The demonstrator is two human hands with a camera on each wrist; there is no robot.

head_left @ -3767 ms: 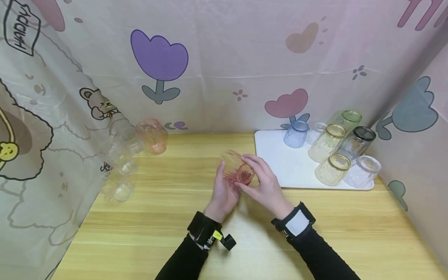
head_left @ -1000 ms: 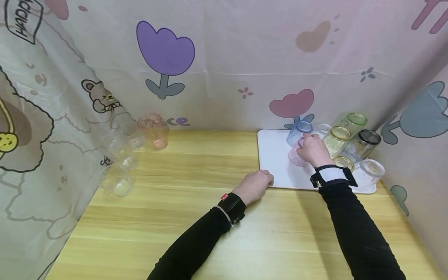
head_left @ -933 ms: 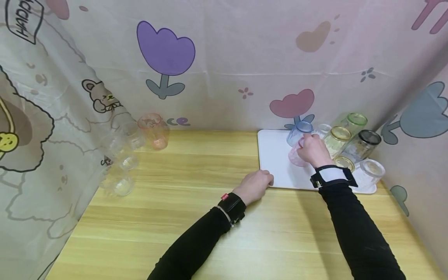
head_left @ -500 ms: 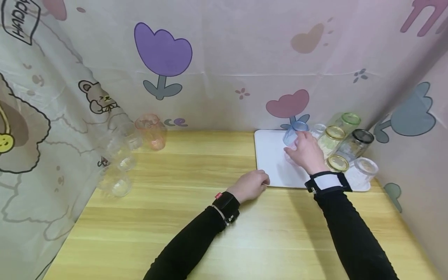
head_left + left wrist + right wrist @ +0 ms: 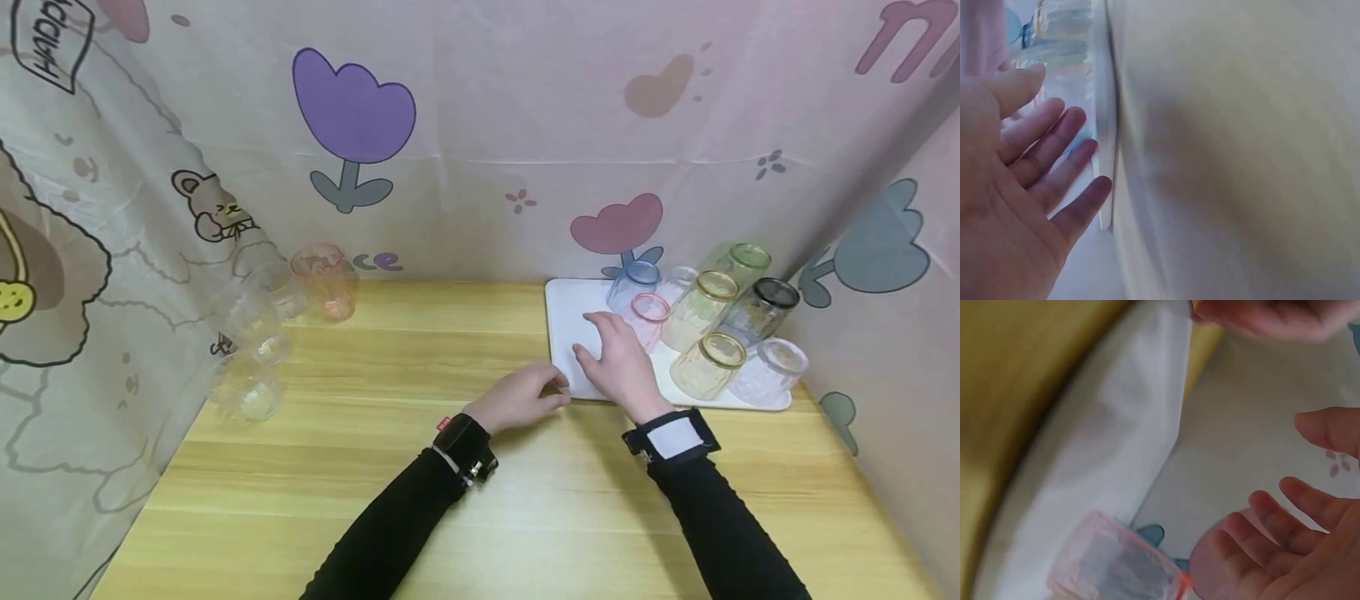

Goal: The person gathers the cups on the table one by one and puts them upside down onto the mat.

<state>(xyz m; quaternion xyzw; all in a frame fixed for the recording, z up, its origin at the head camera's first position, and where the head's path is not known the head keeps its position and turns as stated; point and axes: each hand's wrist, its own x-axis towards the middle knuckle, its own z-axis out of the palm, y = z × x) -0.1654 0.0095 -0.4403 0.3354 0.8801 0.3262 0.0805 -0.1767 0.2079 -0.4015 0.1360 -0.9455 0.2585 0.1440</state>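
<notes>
A pink glass [image 5: 648, 318] stands on the white tray [image 5: 572, 333], in front of a blue glass [image 5: 633, 285]. To its left, my right hand [image 5: 622, 367] hovers over the tray with thumb and fingers spread, holding nothing. The right wrist view has that hand [image 5: 1304, 550] apart from the pink glass [image 5: 1116, 562]. Near the tray's front left corner is my left hand [image 5: 519, 398]. In the left wrist view its fingers are loosely extended beside the tray edge [image 5: 1105, 125]; whether they touch it I cannot tell.
Several glasses fill the tray's right side, among them a yellow-rimmed one [image 5: 708, 367], a dark-rimmed one [image 5: 761, 312] and a green one [image 5: 742, 265]. An orange-pink glass [image 5: 330, 283] and several clear glasses [image 5: 258, 396] stand on the table's left. Patterned cloth [image 5: 465, 100] hangs behind.
About four seconds ago both hands held a reddish glass over the table. My right hand later held the pink glass on the tray, then let go and moved left and nearer. The left hand drew slightly back.
</notes>
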